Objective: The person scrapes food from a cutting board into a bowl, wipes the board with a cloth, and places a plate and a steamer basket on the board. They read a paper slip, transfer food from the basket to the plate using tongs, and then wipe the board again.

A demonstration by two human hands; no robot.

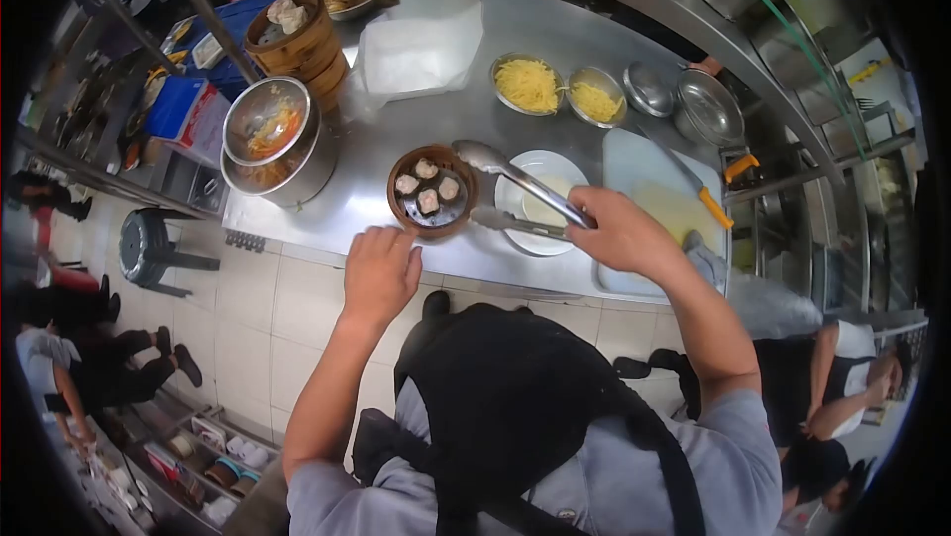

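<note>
My right hand (619, 229) is closed around metal tongs (540, 191), whose jaws are spread apart with nothing between them. One jaw tip reaches over the right rim of a small round bamboo steamer (398, 211); the other is just beside it. Several open-topped dumplings (428, 201) sit inside the steamer. At its front left, my left hand (383, 273) has its fingertips by the rim and the counter's front edge, thumb apart and holding nothing. Behind the tongs, a white plate (540, 161) holds something pale, partly hidden by the tongs.
Stacked steamers (322, 46) and a metal bowl of mixed food (230, 130) stand at left. Behind are a plastic sheet (421, 51), bowls of yellow shreds (527, 83) and metal lids. At right, a yellow-handled knife (711, 207) lies across a white cutting board (619, 155). Other people are nearby.
</note>
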